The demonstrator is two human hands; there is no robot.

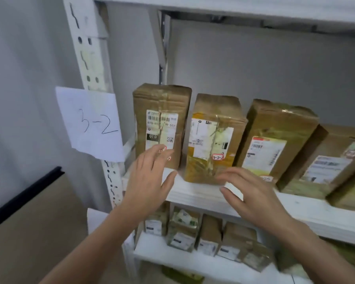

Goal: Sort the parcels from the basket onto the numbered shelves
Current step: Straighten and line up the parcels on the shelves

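Several brown cardboard parcels stand upright on a white shelf (pixel 201 194). A paper sign reading 3-2 (pixel 90 124) hangs on the shelf post at the left. The leftmost parcel (pixel 162 111) has a white label with a barcode. Beside it stands a second parcel (pixel 213 138) with a red-edged sticker reading 3-2-2. My left hand (pixel 150 177) is open, its fingertips in front of the leftmost parcel's lower label. My right hand (pixel 252 193) is open in front of the second parcel's base, holding nothing. The basket is out of view.
Two more parcels (pixel 275 138) (pixel 328 160) lean on the same shelf to the right. The lower shelf (pixel 172 255) holds several smaller parcels. A grey wall and a dark-edged brown panel (pixel 25 222) lie to the left. Another shelf board (pixel 234 7) runs above.
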